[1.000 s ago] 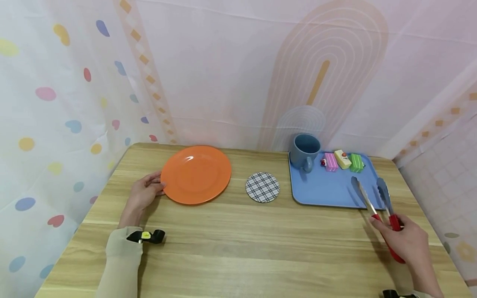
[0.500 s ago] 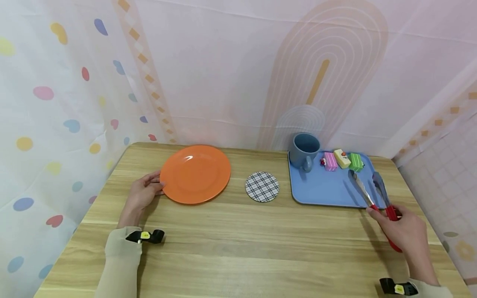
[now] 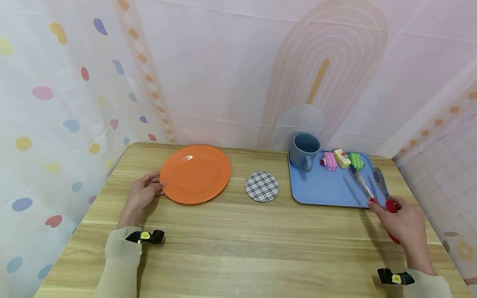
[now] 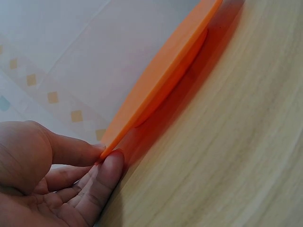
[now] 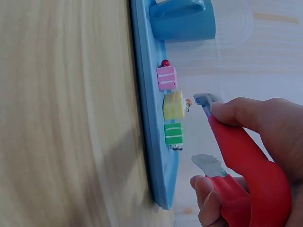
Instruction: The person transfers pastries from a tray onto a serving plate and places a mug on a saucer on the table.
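My left hand (image 3: pixel 143 192) pinches the left rim of an orange plate (image 3: pixel 195 174), thumb above and fingers under the edge in the left wrist view. The plate lies on the table. My right hand (image 3: pixel 402 221) grips red-handled metal tongs (image 5: pixel 244 161), whose two arms stand apart with nothing between them. The tong tips reach over the right side of a blue tray (image 3: pixel 316 192), close to a green cake slice (image 3: pixel 356 162). Beside it on the tray sit a yellow cake slice (image 3: pixel 341 159) and a pink cake slice (image 3: pixel 330 162).
A blue-grey mug (image 3: pixel 304 151) stands at the tray's back left corner, handle toward the front. Between plate and tray lies a round checked coaster (image 3: pixel 262 187). A patterned cloth (image 3: pixel 223 74) hangs right behind the wooden table (image 3: pixel 242 248).
My right hand has moved forward with the tongs, bringing their tips farther over the tray and nearer the green cake slice. The left hand and plate have stayed put.
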Demonstrator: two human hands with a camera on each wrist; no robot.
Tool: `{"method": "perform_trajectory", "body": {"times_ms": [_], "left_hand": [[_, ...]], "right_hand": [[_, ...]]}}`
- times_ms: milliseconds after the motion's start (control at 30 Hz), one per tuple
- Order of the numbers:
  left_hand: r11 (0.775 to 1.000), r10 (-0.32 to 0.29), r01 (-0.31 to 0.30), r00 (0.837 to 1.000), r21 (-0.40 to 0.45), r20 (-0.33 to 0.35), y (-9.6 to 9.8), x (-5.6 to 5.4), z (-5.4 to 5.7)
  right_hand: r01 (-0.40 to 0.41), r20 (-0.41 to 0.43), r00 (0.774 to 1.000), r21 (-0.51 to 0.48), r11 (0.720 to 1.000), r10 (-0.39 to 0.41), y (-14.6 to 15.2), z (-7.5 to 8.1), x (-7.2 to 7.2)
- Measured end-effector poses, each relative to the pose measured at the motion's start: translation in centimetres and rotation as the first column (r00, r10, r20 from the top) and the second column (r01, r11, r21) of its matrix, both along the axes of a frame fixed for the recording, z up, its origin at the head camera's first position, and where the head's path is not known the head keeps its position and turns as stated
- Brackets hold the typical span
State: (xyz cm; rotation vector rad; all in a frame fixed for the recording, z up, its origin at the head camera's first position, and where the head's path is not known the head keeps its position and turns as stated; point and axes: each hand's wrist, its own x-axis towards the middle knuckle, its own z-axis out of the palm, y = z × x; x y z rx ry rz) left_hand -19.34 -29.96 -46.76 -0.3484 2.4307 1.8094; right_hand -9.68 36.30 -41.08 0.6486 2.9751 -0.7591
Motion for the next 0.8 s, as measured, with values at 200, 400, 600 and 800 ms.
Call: {"method": "perform_trajectory", "body": {"times_ms": [200,400,600,800], "left_hand": [[1.0,-0.003,0.003,1.0,0.003,-0.004,0.0,0.1,0.0],[1.0,-0.003,0.003,1.0,-0.004,-0.013,0.0,0.2,0.1],[1.0,-0.002,0.002,1.0,-0.006,-0.013,0.0,0.2,0.1],[1.0,0.002,-0.002,1.0,-0.005,-0.017,0.0,0.2,0.1]], "right_hand": [[0.028,0.023,0.999,-0.02,0.999,-0.028,-0.1,0.1,-0.6],[0.035,-0.002,0.999,-0.01,0.999,-0.035,-0.1,-0.2,-1.0],[0.043,0.008,0.999,-0.009,0.999,-0.043,0.0,-0.3,-1.4],[0.062,0.027,0.998,-0.026,0.998,-0.061,0.0,-0.4,-2.0]]}}
